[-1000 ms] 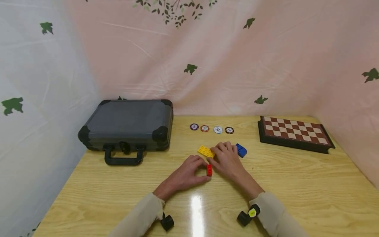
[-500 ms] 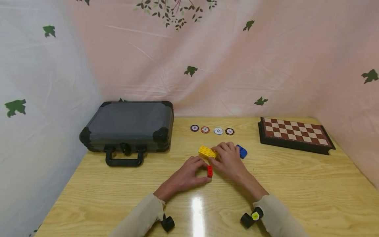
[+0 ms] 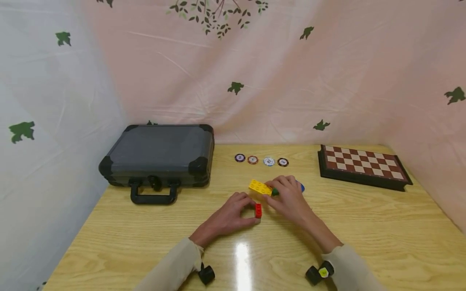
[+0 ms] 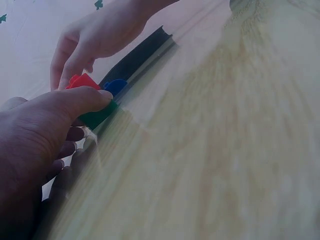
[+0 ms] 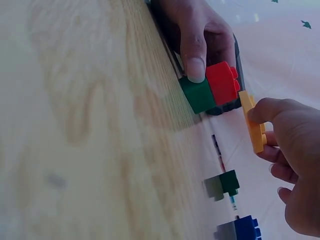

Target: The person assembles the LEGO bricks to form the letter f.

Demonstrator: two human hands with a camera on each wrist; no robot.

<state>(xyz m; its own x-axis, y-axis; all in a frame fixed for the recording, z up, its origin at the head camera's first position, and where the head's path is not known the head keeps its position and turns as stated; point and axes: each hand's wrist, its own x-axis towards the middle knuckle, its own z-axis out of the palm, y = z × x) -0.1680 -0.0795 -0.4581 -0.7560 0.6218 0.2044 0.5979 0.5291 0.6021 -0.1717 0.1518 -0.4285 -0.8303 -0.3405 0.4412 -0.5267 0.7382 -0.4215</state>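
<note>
blue brick (image 3: 300, 186) mostly behind right hand (image 3: 291, 200)

Glossy pale wood table (image 3: 364, 226), smooth plastic bricks (image 3: 260, 187), matt grey case (image 3: 156, 151).

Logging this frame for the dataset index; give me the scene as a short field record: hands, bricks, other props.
left hand: holds a red brick stacked on a green brick, on the table
right hand: pinches a yellow plate brick, lifted off the table
loose bricks: dark green brick and blue brick on the table by the right hand
poker chips: four in a row, far side
case: grey, closed, far left
chessboard: far right
</note>
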